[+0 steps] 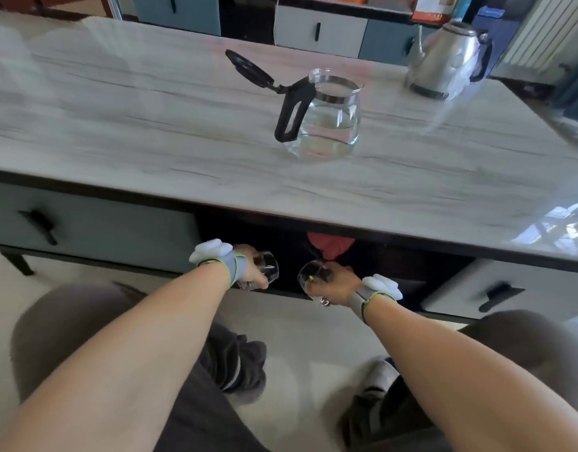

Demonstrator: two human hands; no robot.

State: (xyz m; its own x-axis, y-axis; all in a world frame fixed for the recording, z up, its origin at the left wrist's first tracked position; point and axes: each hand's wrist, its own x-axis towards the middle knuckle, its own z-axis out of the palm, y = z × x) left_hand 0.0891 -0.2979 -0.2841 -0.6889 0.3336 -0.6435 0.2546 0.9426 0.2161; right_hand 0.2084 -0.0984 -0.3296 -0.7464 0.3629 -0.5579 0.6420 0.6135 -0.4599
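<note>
Glasses first: the left glass (pixel 268 265) is in the left hand (pixel 250 272) and the right glass (pixel 309 273) in the right hand (pixel 335 285). Both are low at 12 o'clock from the lap, just under the front edge of the bench (pixel 281 194), before its dark open shelf. Each hand has its fingers curled round the wall of its glass. Both glasses look tilted, and I cannot tell whether they hold anything.

They are likely light, stiff, smooth and breakable, so a wrap round the body, away from the thin rim, suits them. Being near each other, the two could knock together.

The bench edge overhangs the knuckles, so a straight lift would probably strike it; the way up is back toward the body first. A red thing (pixel 330 246) lies in the shelf just behind the right glass.

A left drawer (pixel 85 220) at 10 o'clock and a right drawer (pixel 509 288) at 2 o'clock flank the gap.

Farther off at 12 o'clock a glass jug (pixel 327 125) of water stands with its lid (pixel 248 68) hinged open, and a steel kettle (pixel 447 60) is farthest, at 1 o'clock. The near strip of bench in front of the jug offers room to set down.
</note>
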